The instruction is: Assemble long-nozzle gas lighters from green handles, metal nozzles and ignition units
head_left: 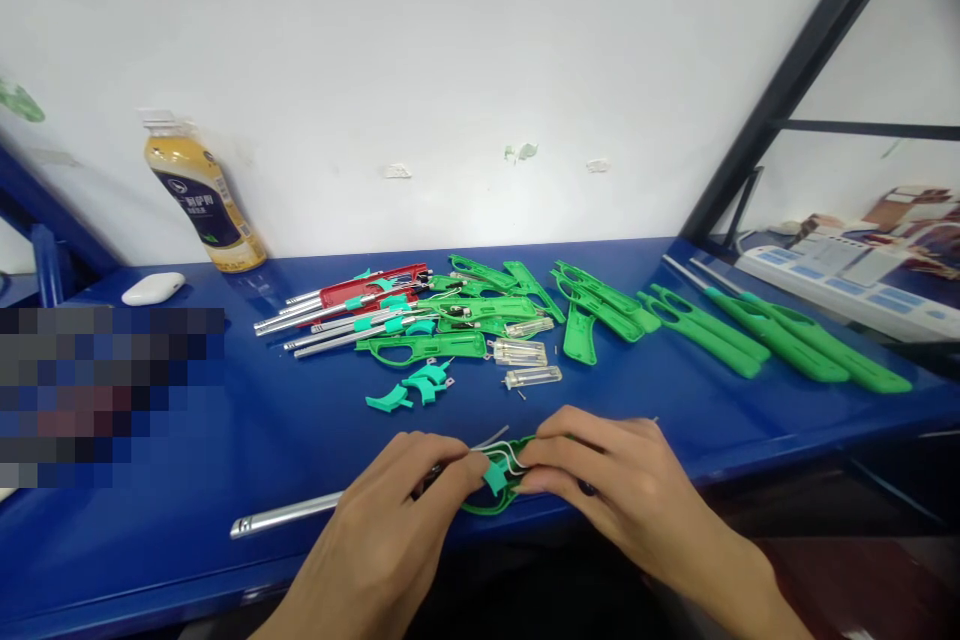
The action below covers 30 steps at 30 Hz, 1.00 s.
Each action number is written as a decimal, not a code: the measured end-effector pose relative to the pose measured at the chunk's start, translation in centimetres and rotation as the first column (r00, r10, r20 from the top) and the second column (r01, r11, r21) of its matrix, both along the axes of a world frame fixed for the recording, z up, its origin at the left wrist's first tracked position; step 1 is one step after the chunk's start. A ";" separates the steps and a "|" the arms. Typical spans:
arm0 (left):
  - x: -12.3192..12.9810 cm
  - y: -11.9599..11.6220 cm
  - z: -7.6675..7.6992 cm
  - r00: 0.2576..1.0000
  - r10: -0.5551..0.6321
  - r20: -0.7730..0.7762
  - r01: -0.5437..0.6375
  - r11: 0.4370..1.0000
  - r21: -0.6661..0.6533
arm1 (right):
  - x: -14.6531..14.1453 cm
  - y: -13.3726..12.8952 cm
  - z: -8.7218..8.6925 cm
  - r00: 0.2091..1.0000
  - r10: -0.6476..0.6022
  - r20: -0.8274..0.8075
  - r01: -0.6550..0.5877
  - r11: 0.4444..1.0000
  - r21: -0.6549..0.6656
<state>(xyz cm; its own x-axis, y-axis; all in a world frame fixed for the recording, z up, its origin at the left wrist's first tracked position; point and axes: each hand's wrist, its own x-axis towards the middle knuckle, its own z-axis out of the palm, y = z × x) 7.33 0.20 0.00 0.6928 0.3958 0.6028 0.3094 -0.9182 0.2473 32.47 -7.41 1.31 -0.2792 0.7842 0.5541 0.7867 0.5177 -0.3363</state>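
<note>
At the table's front edge, an open long-nosed lighter (487,508) lies between my hands, its green shell showing a teal trigger (495,476) and loose white wires (514,461). Its silver tube (285,514) points left. My left hand (401,505) is closed on the lighter where tube and shell meet, thumb close to the trigger. The fingers of my right hand (619,475) pinch the handle end beside the wires; what lies under those fingertips is hidden. Just beyond are several loose teal triggers (424,384) and clear fuel tanks (534,377).
Partly assembled lighters with silver tubes (341,328) and a red shell (375,286) are piled mid-table. Green shell halves (600,305) and closed green lighters (795,335) lie rightward. A drink bottle (202,195) and white earbud case (154,289) stand back left. A white power strip (847,290) is far right.
</note>
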 end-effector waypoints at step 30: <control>0.2 0.1 1.0 1.000 0.028 -0.010 -0.027 0.995 0.094 | 0.9 0.3 -0.4 0.984 0.103 -0.144 -0.107 0.994 -0.014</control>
<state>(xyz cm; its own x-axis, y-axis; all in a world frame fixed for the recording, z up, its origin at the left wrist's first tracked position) 7.52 0.30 1.00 0.6895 0.3572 0.6301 0.3374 -0.9282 0.1570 33.39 -7.09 0.93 -0.2800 0.7670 0.5773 0.6715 0.5862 -0.4532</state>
